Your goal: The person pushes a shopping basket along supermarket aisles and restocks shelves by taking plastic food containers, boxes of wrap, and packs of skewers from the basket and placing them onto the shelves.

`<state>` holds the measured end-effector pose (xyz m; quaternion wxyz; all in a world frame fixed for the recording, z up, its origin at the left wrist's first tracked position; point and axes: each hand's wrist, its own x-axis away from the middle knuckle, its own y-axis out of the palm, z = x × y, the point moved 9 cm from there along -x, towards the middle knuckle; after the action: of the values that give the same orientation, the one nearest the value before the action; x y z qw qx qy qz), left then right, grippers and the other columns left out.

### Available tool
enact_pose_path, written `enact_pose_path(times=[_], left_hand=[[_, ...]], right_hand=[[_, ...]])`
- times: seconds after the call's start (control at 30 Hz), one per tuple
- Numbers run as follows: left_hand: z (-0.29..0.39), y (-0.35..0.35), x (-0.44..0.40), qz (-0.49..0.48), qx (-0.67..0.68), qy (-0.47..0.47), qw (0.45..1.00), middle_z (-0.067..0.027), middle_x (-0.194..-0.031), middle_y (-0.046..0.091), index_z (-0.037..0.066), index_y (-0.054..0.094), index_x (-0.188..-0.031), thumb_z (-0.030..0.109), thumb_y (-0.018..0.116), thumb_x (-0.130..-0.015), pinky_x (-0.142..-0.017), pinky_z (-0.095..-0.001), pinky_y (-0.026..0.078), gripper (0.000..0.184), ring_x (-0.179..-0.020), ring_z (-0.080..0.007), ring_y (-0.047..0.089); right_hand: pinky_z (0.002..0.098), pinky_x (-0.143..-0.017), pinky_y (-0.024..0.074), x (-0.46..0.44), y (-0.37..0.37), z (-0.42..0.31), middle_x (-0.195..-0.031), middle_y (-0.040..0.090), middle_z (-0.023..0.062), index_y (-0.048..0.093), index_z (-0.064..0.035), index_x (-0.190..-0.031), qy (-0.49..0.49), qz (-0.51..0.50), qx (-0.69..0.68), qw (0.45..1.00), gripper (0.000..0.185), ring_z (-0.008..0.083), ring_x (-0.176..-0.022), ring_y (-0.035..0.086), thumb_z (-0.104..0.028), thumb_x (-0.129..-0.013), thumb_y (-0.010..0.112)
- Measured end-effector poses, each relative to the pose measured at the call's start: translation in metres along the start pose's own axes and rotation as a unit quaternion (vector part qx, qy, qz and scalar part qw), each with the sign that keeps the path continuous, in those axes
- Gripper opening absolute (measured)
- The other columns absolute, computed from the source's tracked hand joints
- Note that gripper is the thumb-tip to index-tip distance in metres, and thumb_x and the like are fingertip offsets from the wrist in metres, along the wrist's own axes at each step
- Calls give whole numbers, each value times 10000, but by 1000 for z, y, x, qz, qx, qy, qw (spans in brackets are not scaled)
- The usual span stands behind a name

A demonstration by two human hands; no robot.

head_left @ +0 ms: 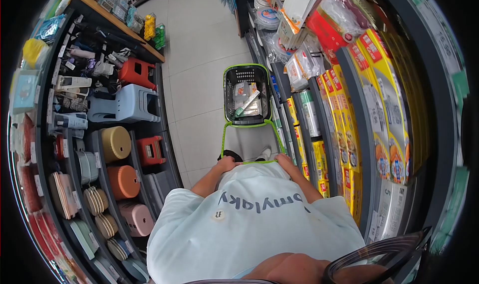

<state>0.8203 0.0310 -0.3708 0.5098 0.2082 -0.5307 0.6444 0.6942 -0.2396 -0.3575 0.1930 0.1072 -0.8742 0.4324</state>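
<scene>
Basket (229, 97), black with a green rim, lies at 12 o'clock from the wearer, its green handle (223, 140) reaching back to the left hand (229, 162) at 11 o'clock and the right hand (284, 162) at 1 o'clock; the fingers look curled around it, though whether they press together cannot be told. Several packets (249, 104) are already inside, seemingly with room for more. Yellow boxes (374, 109) at 2 o'clock and plastic stools (125, 103) at 10 o'clock stand shelved, untouched by either hand.

Black basket (246, 75) holding packets (241, 91), left shelves (149, 128) of stools (130, 103), right shelves (356, 99) of yellow boxes (381, 104)
</scene>
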Motion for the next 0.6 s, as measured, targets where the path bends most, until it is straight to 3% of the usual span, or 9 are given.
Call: enact_pose_path(times=[0.17,0.3,0.43,0.5,0.6], left_hand=[[-14,-20,-27,-28,18,43,999,-200,-1037,704,71,752,-951,700,580,-812,-891,-475,517,666,-1028,-378,649],[-27,-57,-55,-21,29,120,992,-170,-915,720,98,752,-914,652,624,-798,-828,-457,539,580,-901,-356,684],[-41,-138,-84,-18,43,118,992,-175,-874,711,80,717,-850,623,678,-769,-752,-429,533,550,-851,-342,680],[-56,-172,-99,-50,91,130,986,-176,-882,708,50,716,-864,639,669,-773,-739,-423,524,597,-844,-326,674],[-82,-211,-114,-42,79,144,986,-185,-875,700,23,708,-887,612,633,-822,-737,-412,514,597,-827,-322,664]], right_hand=[[509,-866,497,-21,-11,1,-1050,677,128,707,-83,-960,46,-17,10,999,191,318,-1086,609,-123,-848,557],[503,-875,498,-55,-44,-25,-1043,678,120,714,-102,-974,106,-48,44,992,198,318,-1093,607,-135,-798,628],[502,-854,501,-117,-34,-17,-1021,681,140,719,-118,-990,188,-29,62,980,209,314,-1067,618,-167,-840,581],[531,-884,475,-157,-32,-32,-1045,656,131,713,-128,-974,207,-64,103,971,205,300,-1092,599,-174,-853,554],[608,-962,379,-202,-50,-71,-1135,565,109,687,-117,-946,201,-17,122,972,182,292,-1186,521,-191,-867,541]])
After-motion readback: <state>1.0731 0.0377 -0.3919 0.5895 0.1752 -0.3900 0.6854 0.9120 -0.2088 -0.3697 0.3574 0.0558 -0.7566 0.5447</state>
